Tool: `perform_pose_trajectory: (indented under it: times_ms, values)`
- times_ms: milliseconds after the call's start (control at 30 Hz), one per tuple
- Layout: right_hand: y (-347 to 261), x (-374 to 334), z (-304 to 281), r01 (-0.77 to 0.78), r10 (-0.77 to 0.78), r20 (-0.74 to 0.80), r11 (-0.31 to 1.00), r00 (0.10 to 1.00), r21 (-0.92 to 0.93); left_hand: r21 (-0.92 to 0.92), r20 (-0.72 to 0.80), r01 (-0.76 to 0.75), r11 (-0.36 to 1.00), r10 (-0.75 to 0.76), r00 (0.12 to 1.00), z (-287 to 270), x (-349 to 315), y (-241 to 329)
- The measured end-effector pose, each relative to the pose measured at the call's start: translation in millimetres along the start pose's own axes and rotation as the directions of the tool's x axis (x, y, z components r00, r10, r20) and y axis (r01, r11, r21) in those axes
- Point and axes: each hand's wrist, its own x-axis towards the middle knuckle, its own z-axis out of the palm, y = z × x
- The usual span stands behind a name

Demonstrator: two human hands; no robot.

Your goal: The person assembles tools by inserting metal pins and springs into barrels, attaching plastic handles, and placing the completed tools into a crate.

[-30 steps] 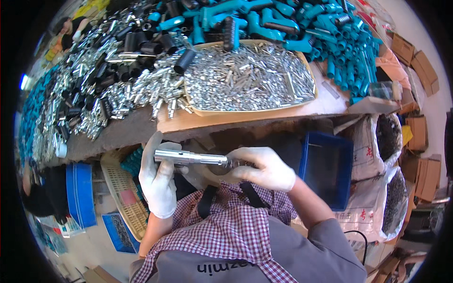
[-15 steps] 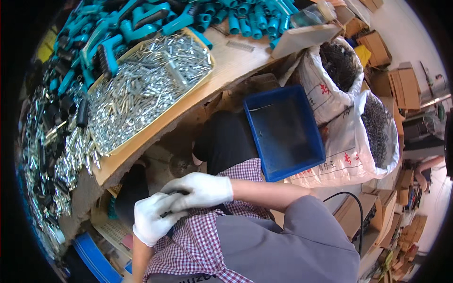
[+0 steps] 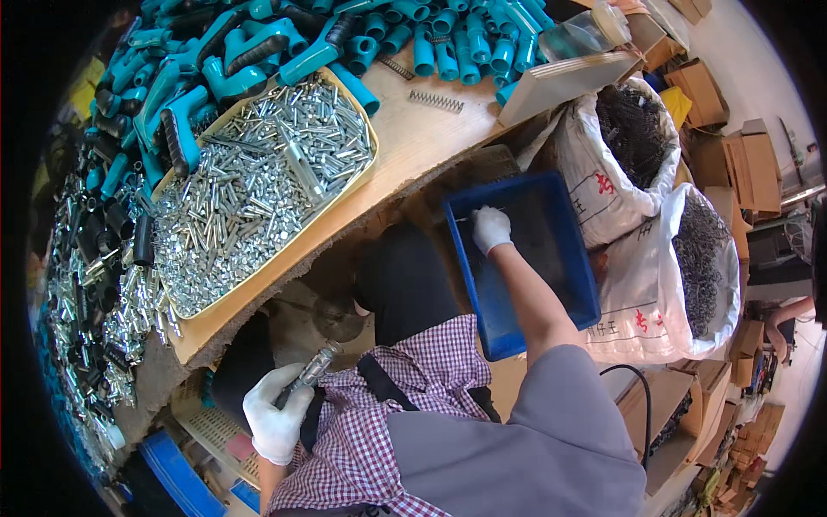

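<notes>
My left hand (image 3: 274,417), in a white glove, is closed round a short metal cylinder (image 3: 320,362) with a stepped, silvery end, held above my lap. Gloved likewise, my right hand (image 3: 491,228) reaches into the far left part of a blue plastic tray (image 3: 481,308). Its fingers are drawn together near the tray's wall, and a small pale bit shows at their tips, too small to name. The tray's bottom is dark and worn. A checked apron (image 3: 353,444) covers my lap below the metal cylinder.
A shallow yellow-rimmed tray (image 3: 372,164) full of small metal pins lies on the wooden bench (image 3: 405,142). Teal pistol-shaped housings (image 3: 258,65) are heaped behind it. A loose spring (image 3: 437,101) rests nearby. White sacks (image 3: 581,202) of dark springs stand right of the blue tray.
My hands were together over my lap. My right hand has moved away into the blue tray, while my left hand stays over the lap with the metal cylinder now showing.
</notes>
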Motion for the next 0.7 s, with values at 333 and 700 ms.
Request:
perform_pose_trajectory:
  times_ms: [333, 700]
  values:
    - [27.2, -13.7, -21.2, -0.124, 0.106, 0.092, 0.969, 0.99, 0.214, -0.011, 0.012, 0.027, 1.0, -0.027, 1.0, 3.5, 2.4, 3.4]
    - [-125.2, -137.9, -196.5, -0.205, -0.295, 0.058, -0.496, 0.954, 0.844, -0.006, 0.056, 0.016, 1.0, -0.015, 0.998, -15.2, 0.3, -14.2]
